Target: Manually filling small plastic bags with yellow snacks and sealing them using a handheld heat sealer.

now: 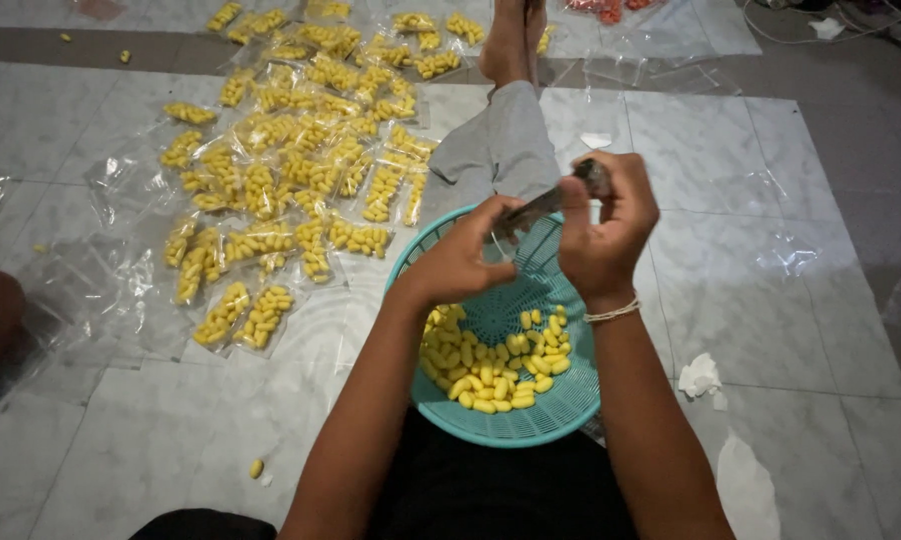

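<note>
Near the middle of the frame the left hand [463,262] and the right hand [605,222] meet above a teal plastic basket [561,405] that sits between the person's legs on the pale tiled floor [121,440]. The two hands share a small clear plastic bag [543,203], blurred and greyish here: the left thumb and fingers are pinched together on its lower left end, and the right fingers are curled and closed around its upper right end, near the top of that hand. What the bag contains cannot be made out. The right wrist wears a thin white bracelet [613,312]. Inside the basket, in its lower half just below the hands, lies a loose heap of small yellow capsules [491,375]. In the upper left of the frame many filled clear bags of yellow capsules [301,170] are spread over the floor, well apart from the basket. One stray capsule [257,467] lies on the tiles at lower left. Crumpled white scraps of paper [701,378] lie to the right of the basket.
</note>
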